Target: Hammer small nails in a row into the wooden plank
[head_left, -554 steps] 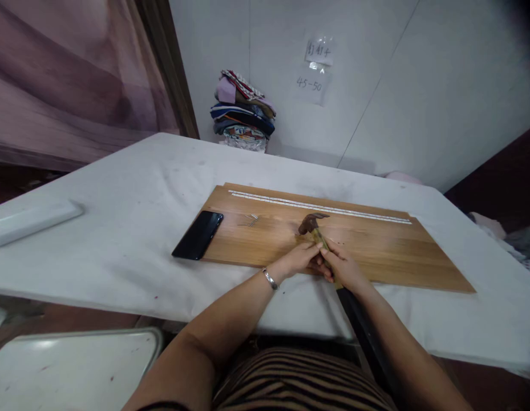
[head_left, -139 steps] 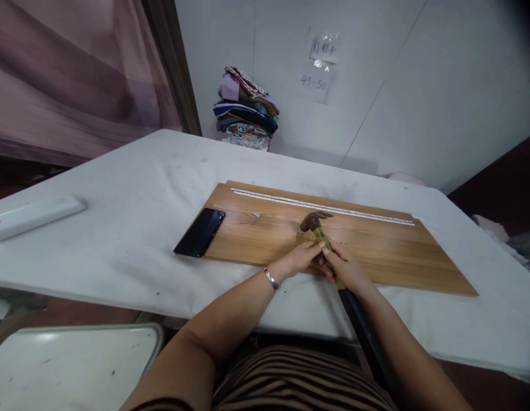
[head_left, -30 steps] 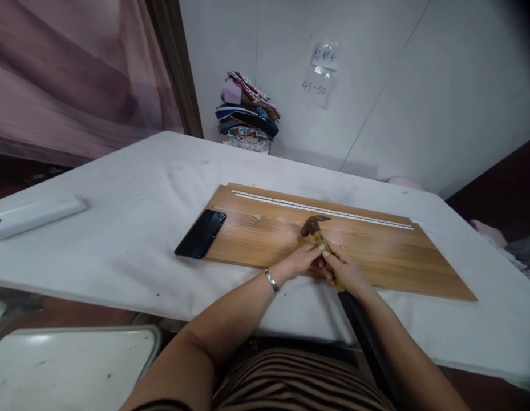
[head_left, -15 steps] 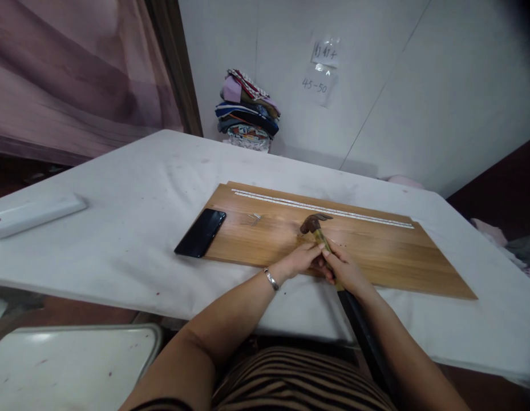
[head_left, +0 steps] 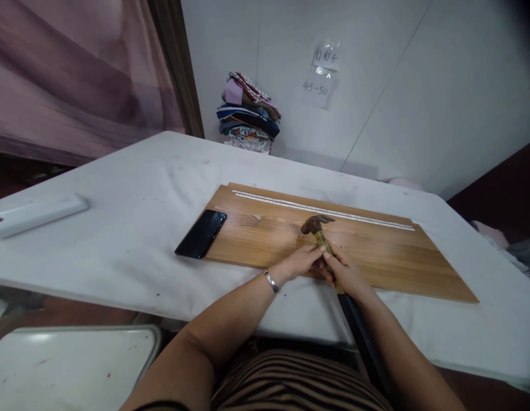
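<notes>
A claw hammer [head_left: 315,224] with a rusty head and a yellow-and-black handle lies slanted over the wooden board [head_left: 397,257], its head away from me. My right hand [head_left: 345,273] is closed round the upper handle, thumb along it. My left hand [head_left: 304,260] meets it from the other side, its fingers closed at the handle just below the head. The fingers' undersides are hidden, so anything small between them cannot be made out. A few thin nails [head_left: 254,219] lie loose on the board to the left. Small dark dots mark the wood near the right hand.
Two white measuring strips [head_left: 324,212] run along the board's far edge. A black phone [head_left: 201,234] rests over its left end. The table wears a white cloth [head_left: 132,228], with a white plastic object [head_left: 40,214] at left. Folded clothes [head_left: 249,114] are stacked by the wall.
Hardly anything differs: the view has shifted very slightly, while both hands and the hammer keep the same position over the board.
</notes>
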`<state>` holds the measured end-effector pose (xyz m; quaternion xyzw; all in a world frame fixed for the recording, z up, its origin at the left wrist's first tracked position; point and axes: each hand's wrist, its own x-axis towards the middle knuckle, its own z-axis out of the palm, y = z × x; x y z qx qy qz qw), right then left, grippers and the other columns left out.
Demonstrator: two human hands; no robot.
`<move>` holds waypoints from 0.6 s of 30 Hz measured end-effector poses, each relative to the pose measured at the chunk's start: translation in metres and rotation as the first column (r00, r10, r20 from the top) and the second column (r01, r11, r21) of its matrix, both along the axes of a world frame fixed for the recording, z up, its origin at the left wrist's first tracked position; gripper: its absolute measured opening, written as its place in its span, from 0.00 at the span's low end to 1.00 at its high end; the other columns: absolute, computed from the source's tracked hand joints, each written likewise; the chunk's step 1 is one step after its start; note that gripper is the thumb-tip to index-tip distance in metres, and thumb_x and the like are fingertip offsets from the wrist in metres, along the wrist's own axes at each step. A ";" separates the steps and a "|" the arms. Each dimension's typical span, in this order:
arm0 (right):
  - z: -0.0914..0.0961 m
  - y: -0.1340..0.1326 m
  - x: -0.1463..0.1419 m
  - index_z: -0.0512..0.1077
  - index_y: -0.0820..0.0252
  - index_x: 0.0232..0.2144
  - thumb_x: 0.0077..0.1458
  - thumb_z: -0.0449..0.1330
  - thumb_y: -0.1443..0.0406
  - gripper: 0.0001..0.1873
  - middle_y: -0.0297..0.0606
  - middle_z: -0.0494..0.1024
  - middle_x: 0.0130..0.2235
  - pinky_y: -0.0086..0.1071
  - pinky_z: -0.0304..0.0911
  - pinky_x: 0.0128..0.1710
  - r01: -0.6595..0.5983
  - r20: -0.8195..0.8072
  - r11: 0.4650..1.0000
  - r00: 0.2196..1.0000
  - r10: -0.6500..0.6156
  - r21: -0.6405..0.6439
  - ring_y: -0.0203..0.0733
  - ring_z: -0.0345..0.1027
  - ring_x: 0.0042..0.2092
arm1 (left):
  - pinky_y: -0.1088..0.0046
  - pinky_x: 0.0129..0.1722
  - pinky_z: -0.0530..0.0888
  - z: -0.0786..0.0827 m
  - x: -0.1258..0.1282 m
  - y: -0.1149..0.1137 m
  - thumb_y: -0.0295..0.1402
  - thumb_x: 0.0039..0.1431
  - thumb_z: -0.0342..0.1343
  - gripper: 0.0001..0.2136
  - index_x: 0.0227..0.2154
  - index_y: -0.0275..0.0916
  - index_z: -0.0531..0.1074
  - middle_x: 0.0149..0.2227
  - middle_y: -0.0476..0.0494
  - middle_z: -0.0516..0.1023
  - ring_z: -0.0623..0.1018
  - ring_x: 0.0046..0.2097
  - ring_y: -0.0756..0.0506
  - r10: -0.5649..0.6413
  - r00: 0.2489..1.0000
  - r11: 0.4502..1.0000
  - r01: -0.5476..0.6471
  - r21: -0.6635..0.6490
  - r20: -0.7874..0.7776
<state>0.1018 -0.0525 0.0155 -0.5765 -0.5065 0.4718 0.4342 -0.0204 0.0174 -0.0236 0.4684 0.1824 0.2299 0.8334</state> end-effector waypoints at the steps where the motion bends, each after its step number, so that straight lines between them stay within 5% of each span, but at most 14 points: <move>1: 0.001 0.000 0.000 0.65 0.58 0.44 0.55 0.54 0.51 0.20 0.26 0.64 0.24 0.22 0.52 0.11 -0.005 0.003 1.000 1.000 0.005 0.000 0.26 0.54 0.15 | 0.69 0.35 0.71 0.000 0.000 0.000 0.56 0.48 0.57 0.25 0.30 0.35 0.64 0.23 0.52 0.66 0.73 0.27 0.51 0.004 1.000 1.000 -0.004 -0.005 0.003; 18: -0.002 0.001 0.001 0.65 0.57 0.44 0.55 0.54 0.51 0.20 0.26 0.66 0.24 0.23 0.52 0.11 -0.016 -0.030 1.000 0.999 0.016 0.000 0.26 0.54 0.15 | 0.69 0.35 0.70 -0.001 0.001 0.000 0.56 0.48 0.57 0.25 0.30 0.35 0.65 0.24 0.51 0.66 0.73 0.28 0.50 0.020 1.000 1.000 -0.020 0.008 -0.018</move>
